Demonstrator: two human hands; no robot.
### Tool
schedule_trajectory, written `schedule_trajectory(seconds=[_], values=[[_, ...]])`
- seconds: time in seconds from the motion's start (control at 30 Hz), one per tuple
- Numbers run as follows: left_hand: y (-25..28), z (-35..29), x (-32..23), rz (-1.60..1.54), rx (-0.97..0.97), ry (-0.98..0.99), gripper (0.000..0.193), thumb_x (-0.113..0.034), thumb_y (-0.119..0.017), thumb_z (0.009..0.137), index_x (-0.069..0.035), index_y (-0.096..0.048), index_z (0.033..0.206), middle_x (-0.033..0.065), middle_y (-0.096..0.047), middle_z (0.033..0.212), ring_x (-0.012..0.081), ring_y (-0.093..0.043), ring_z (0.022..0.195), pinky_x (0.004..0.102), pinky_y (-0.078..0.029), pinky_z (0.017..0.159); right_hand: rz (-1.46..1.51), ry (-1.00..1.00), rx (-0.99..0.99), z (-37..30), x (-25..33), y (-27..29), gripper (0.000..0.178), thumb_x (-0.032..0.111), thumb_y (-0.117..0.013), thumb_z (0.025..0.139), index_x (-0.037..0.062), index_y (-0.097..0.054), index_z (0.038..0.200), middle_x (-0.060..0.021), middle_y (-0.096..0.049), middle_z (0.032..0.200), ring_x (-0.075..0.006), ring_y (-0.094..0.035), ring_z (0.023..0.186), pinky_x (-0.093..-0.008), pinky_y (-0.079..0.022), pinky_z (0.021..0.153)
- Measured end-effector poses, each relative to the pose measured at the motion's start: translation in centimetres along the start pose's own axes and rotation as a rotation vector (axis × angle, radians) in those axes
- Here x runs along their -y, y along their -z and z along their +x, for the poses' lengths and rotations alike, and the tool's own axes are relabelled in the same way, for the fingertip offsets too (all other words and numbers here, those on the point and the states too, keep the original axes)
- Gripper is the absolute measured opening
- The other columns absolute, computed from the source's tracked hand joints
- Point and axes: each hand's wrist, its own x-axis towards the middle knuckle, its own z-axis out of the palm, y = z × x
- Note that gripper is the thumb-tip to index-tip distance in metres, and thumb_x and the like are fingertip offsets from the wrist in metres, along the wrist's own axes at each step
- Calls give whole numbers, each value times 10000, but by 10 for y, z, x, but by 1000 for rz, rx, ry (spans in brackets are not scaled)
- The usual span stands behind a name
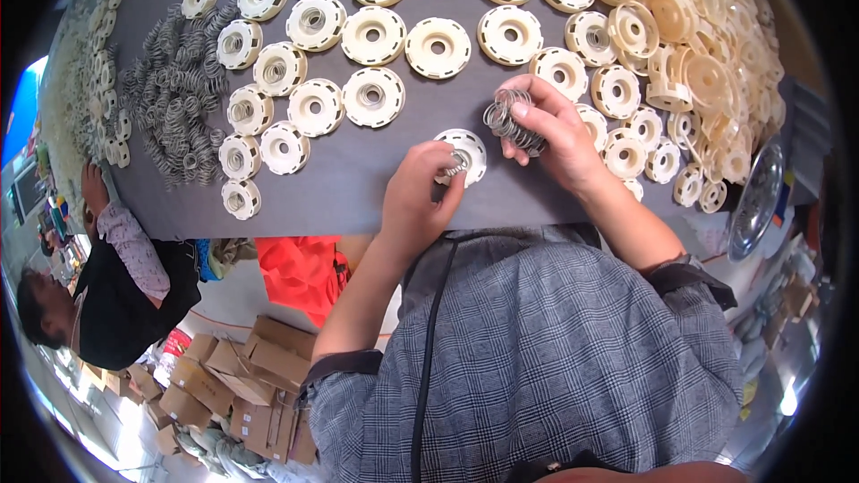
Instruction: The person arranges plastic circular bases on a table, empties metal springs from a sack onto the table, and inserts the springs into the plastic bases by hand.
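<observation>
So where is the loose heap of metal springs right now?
In the head view, the spring heap lies on the grey table at upper left, just left of the rows of cream plastic discs, away from both hands.

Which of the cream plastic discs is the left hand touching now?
The disc lying alone at the near table edge, apart from the rows: the left hand presses a spring into it.

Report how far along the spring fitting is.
Done: rows of discs on the table already hold springs. In hand: the left hand presses a spring into a disc; the right hand holds a bundle of springs. Left: a heap of discs and loose springs.
</observation>
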Motion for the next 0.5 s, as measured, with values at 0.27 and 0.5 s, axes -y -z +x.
schedule_trajectory(seconds=[0.27, 0.5], values=[[3, 3, -1, -46, 4, -38, 283, 25, -650, 664, -78, -596, 922, 83, -569, 924, 222, -536, 877, 295, -415, 716, -7, -14, -28, -3, -5, 4, 220, 179, -546, 847, 30, -502, 1002, -30, -541, 779, -86, -542, 577, -180, -394, 439], [2, -5, 6, 461, -10, -249, 294, -36, -702, 615, -115, -604, 881, 49, -582, 931, 209, -527, 913, 332, -341, 786, -22, -7, -21, -3, -3, 3, 212, 177, -549, 848, 38, -503, 1002, -25, -546, 786, -82, -545, 590, -174, -392, 446]])
